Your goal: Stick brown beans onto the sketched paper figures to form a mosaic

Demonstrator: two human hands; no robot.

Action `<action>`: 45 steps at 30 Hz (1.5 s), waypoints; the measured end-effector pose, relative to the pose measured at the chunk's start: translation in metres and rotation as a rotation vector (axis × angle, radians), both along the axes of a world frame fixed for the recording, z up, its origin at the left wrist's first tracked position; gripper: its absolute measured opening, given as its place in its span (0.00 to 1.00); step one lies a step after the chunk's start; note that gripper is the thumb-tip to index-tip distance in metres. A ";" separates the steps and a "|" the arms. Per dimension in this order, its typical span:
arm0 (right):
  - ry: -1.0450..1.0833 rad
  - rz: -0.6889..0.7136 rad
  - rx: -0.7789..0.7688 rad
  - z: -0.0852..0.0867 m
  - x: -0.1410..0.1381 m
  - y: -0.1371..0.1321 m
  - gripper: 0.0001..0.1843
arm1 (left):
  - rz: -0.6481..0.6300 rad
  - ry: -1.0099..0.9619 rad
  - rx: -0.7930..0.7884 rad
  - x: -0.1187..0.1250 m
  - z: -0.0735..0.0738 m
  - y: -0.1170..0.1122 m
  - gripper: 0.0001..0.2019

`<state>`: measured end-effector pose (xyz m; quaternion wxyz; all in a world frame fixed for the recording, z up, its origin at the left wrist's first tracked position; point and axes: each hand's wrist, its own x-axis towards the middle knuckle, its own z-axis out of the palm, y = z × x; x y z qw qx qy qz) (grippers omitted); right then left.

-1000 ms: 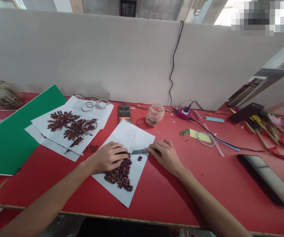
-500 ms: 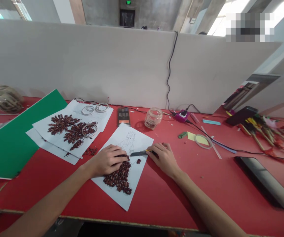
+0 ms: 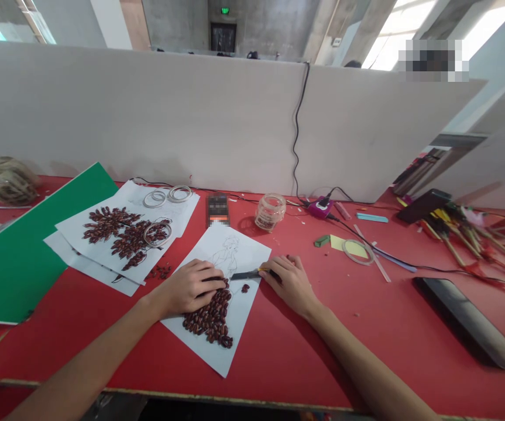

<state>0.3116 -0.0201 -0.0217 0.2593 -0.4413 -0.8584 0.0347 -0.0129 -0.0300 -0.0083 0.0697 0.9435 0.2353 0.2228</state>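
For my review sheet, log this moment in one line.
left grip: over glossy dark-brown seeds; right grip: holding flat grey-bladed tool; beneath seeds: white rectangular paper sheet

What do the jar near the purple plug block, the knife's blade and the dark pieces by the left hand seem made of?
Jar: probably clear glass, glossy; transparent with glints, though plastic is possible.
Knife's blade: likely metal, smooth; thin, flat and grey.
Dark pieces: seemingly seeds or beans, glossy; small brown ovals with highlights.

Seeds (image 3: 210,318) lie on the drawing sheet (image 3: 252,257). The jar (image 3: 271,211) stands behind, slightly right. The paper stack (image 3: 72,225) lies left, partly over the board (image 3: 10,275).
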 end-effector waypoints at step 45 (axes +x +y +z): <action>-0.024 -0.004 0.037 0.000 -0.003 0.000 0.13 | -0.005 0.009 -0.022 -0.002 -0.003 0.002 0.15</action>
